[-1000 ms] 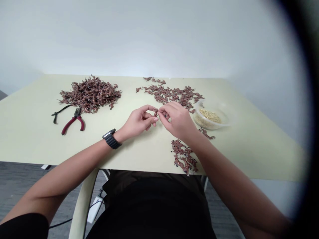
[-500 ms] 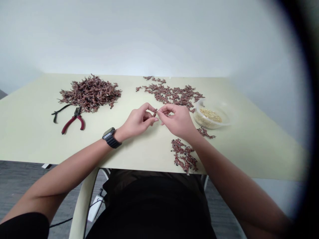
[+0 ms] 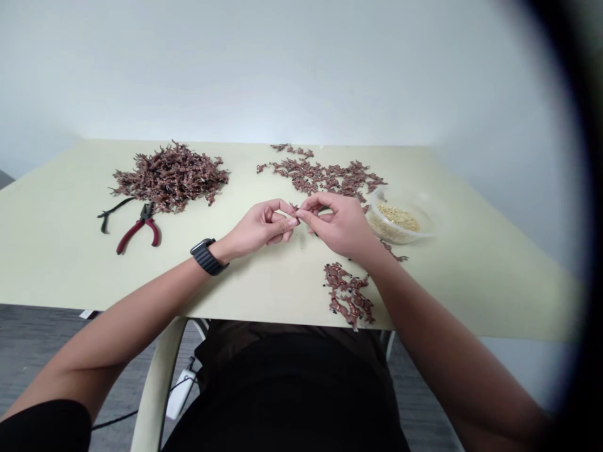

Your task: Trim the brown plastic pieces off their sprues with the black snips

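left hand [image 3: 262, 227] and right hand [image 3: 340, 225] meet fingertip to fingertip above the table [image 3: 56, 238], both pinched shut on one small brown piece [image 3: 295, 209], mostly hidden. spiky brown heap [image 3: 170, 176] far left; clear round bowl [image 3: 400, 221] of pale grains just right.

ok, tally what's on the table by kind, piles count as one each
Brown-piece piles: 4: far left, far right, near edge, by the bowl
Pliers: 1
Black strap: 1
Bowl: 1
Piece pinched between hands: 1
Total: 8
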A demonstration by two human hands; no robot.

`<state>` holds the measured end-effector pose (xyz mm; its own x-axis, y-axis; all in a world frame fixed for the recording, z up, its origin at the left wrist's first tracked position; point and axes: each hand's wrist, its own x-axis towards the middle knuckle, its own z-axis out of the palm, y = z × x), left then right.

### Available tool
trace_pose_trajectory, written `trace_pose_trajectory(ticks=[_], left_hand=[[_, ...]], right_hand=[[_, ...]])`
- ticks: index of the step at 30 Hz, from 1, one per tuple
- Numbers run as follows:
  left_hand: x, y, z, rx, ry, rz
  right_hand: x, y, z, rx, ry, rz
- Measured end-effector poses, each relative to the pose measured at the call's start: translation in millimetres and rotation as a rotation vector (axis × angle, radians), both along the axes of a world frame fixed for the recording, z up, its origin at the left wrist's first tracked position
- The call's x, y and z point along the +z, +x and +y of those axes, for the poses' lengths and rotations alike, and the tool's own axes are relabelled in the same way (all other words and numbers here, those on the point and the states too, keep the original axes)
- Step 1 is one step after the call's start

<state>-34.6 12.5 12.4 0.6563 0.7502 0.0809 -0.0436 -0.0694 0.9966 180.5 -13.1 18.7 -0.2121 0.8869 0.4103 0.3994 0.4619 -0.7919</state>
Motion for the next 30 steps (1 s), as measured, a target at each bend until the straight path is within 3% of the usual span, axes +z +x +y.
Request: trace_pose_trajectory(ticks=[8,13,22,26,30], left_hand=[[-1.6,1.4,0.2,-0.011,-0.031,-0.021],[-4.1,1.3,-0.3,-0.023,-0.019,-0.032],[-9.5,6.7,-2.7,0.087,0.078,-0.012],[-17.1,4.9,-2.2,0.176,0.318,0.084],[-18.5,-0.3,-1.2,0.263,0.662,0.304]], right_hand=[[-3.7,5.8,5.6,0.036,0.511,-0.360],[-6.1,5.7,6.8,0.059,0.590,-0.453],[-13.6,-6.6,2.7,-0.081,0.355,-0.229],[-10.8,-10.9,-0.4,-0.099,0.046,-0.020],[-11.8,-13.3,3.3,0.021,-0.288,0.231]])
